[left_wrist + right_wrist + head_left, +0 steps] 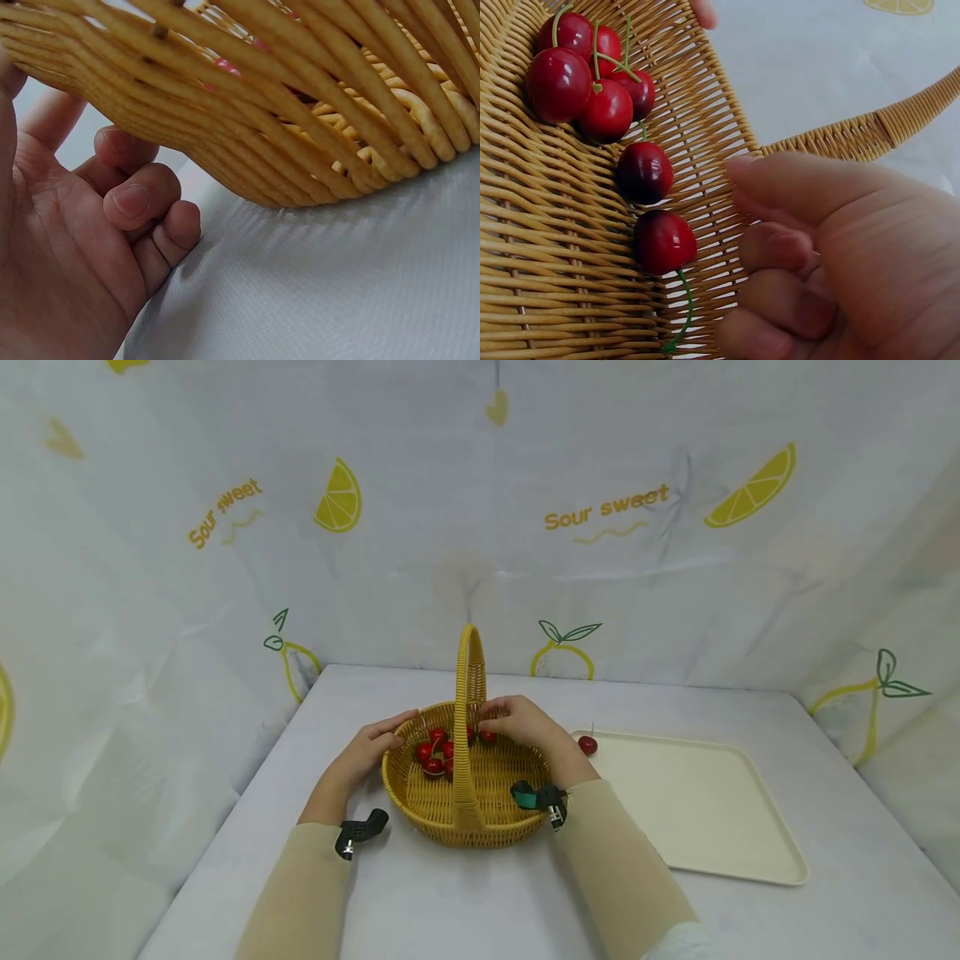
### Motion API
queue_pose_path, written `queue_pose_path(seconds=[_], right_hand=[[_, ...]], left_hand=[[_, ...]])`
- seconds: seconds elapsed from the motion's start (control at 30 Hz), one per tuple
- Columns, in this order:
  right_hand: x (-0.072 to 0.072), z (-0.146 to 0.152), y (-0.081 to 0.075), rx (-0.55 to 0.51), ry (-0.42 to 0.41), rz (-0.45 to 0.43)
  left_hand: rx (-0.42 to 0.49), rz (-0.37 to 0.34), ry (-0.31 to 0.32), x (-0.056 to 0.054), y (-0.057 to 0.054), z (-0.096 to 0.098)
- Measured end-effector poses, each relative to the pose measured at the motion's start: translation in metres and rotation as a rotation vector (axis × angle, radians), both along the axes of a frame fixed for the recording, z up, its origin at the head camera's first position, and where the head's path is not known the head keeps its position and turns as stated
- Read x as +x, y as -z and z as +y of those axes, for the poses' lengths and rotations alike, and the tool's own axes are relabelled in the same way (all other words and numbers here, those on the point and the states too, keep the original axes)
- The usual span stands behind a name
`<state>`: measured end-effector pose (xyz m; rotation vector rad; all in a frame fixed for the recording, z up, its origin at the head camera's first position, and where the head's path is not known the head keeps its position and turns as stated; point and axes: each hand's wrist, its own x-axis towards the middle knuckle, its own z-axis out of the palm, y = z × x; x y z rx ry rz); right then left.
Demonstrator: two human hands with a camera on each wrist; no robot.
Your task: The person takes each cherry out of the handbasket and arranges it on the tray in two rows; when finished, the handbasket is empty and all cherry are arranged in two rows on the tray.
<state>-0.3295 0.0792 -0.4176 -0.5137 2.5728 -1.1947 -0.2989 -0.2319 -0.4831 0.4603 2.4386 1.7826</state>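
Note:
A yellow wicker basket (495, 789) with a tall arched handle stands on the white table. Several red cherries with green stems, one of them this cherry (664, 242), lie against its far side. My left hand (367, 750) grips the basket's left rim; the left wrist view shows its lower fingers curled beside the woven wall. Over the inside of the basket, right of the handle, is my right hand (522, 724). Its fingers are loosely bent with nothing seen between them, and the lowest cherry lies just beside the fingertips in the right wrist view.
A cream tray (697, 802) lies right of the basket, partly behind my right forearm. One more cherry (588, 745) is at the tray's far left corner. A white cloth with lemon prints (480, 543) hangs behind the table (450, 910).

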Motion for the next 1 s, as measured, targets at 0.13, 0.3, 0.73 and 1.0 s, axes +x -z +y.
queue_pose_path(seconds=[0.13,0.3,0.73,1.0], right_hand=[[0.001,-0.001,0.001,0.070,-0.035,0.009],[0.002,0.000,0.003,0.199,-0.079,0.016],[0.000,0.002,0.007,0.284,-0.095,0.004],[0.005,0.005,-0.005,0.237,-0.112,0.006]], left_hand=[[0.003,-0.016,-0.005,0.000,-0.001,0.000],[-0.007,-0.031,-0.011,0.002,-0.006,0.000],[-0.004,-0.004,0.001,0.007,-0.011,0.003],[-0.007,-0.004,-0.014,-0.001,0.003,0.000]])
